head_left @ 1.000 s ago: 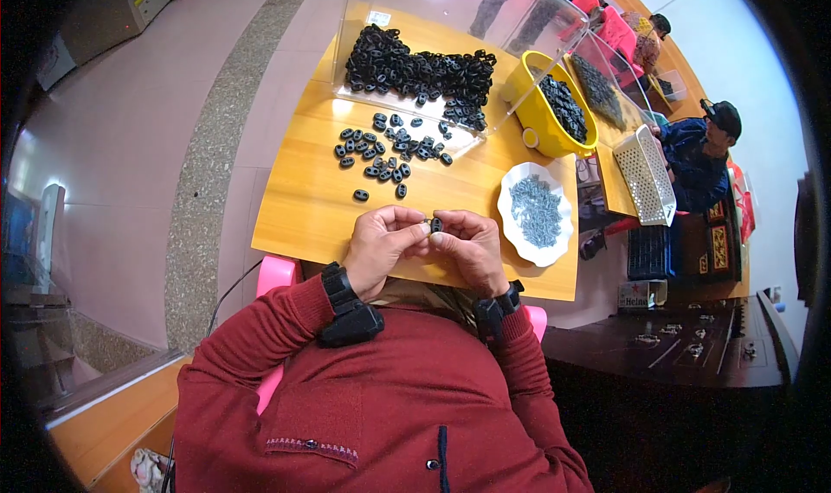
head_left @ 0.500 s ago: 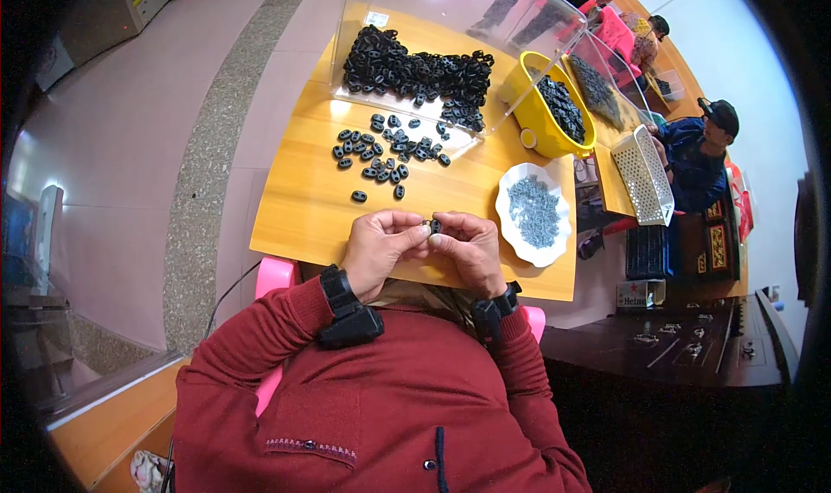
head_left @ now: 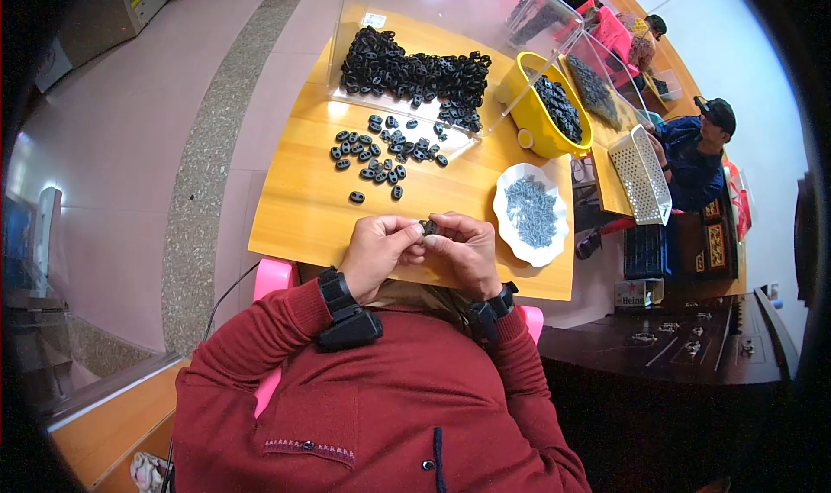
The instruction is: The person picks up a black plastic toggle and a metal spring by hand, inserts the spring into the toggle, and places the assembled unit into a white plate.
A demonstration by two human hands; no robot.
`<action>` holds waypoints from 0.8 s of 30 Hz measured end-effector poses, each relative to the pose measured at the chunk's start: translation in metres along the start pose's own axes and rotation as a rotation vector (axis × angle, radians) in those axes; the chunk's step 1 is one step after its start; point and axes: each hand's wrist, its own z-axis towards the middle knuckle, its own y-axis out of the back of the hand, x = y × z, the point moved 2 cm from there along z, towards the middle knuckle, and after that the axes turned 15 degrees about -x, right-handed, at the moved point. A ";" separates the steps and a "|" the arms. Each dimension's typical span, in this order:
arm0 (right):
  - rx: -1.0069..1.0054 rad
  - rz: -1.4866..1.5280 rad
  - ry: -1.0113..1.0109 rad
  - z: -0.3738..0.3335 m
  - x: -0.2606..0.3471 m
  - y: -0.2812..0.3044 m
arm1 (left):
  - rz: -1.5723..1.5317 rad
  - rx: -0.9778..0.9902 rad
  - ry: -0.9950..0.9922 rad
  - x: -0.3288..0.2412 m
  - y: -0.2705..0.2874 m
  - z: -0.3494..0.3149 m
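Note:
My left hand (head_left: pixel 378 246) and my right hand (head_left: pixel 465 248) meet above the table's near edge. Between their pinched thumbs and fingers is a small black two-holed plastic piece (head_left: pixel 428 227), partly covered by the fingertips. Just beyond the hands, several loose oval black pieces (head_left: pixel 377 166) with two holes each lie scattered on the yellow wooden table (head_left: pixel 294 207). To the right of my right hand stands a white wavy-rimmed plate (head_left: pixel 505 236) with a heap of tiny grey metallic parts (head_left: pixel 531 209), too small to name surely.
A clear plastic bin (head_left: pixel 394 103) on its side holds a big heap of black pieces. Beside it stands a yellow tub (head_left: pixel 525 129) of dark parts. At right, a co-worker in dark blue (head_left: pixel 697 168) sits near a white perforated basket (head_left: pixel 640 177). Other people are farther back.
Both hands stay together at the table edge. The black piece has turned slightly between my fingers and is a bit more covered. The whole view has shifted a little.

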 end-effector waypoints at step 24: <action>-0.011 -0.184 0.038 0.001 -0.012 0.011 | 0.318 0.045 -0.250 -0.002 0.000 0.001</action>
